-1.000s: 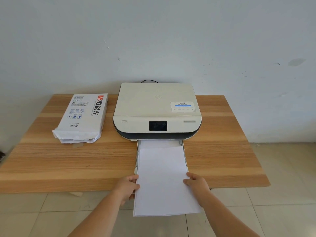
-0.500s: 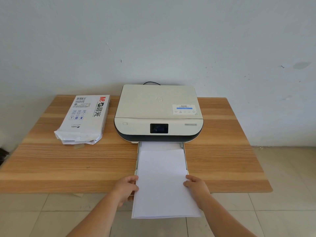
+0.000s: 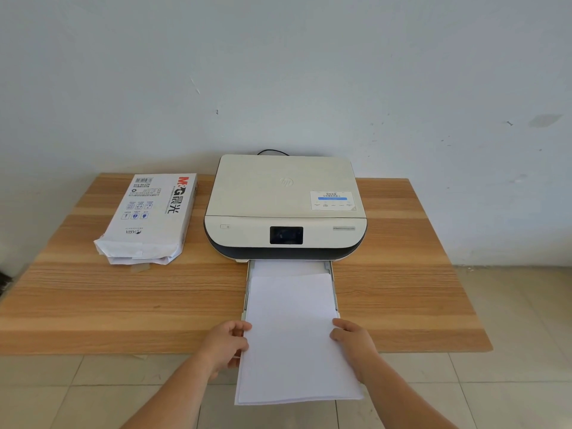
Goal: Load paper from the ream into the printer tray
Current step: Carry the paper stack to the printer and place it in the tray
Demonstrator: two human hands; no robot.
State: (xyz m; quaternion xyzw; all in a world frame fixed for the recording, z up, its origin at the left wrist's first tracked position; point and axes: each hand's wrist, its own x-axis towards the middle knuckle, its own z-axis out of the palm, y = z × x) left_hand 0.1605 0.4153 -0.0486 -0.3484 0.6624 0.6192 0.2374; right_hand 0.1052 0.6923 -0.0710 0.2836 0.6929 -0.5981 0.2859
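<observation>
Premises appear to be a plain, sparsely furnished office or home workroom. Evidence: a cream flatbed printer with a dark front band [image 3: 285, 212] and an opened white paper-wrapped ream [image 3: 148, 218] on a light wood-grain table [image 3: 93, 305]. The table stands against a scuffed pale painted wall [image 3: 278, 72] over a beige tiled floor [image 3: 510, 382].

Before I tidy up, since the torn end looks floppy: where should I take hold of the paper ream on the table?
Take the paper ream by its two long sides near the middle, coming from above with a grip from each side. It lies flat on the table, clear of the printer, and its near end is torn open and crumpled, so sheets could probably slide out if lifted there.
</observation>
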